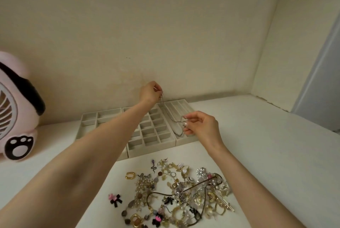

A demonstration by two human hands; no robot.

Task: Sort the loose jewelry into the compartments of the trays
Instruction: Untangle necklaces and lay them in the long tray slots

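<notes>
Three beige compartment trays stand against the wall: a left tray (pixel 88 116), a middle grid tray (pixel 147 144) and a right tray (pixel 181 101) with long slots. A thin silver necklace (pixel 168 115) is stretched over the right tray between both hands. My left hand (pixel 150 92) pinches its far end above the tray's back edge. My right hand (pixel 200 126) pinches the near end, where a pearl-like pendant shows, over the tray's front. A heap of loose jewelry (pixel 184 192) lies on the white table near me.
A pink fan (pixel 16 110) with a paw print stands at the far left. A pink-and-black bow (pixel 115 199) and a gold ring piece (pixel 130 175) lie at the heap's left side. The wall rises right behind the trays; bare white table (pixel 276 145) stretches to the right.
</notes>
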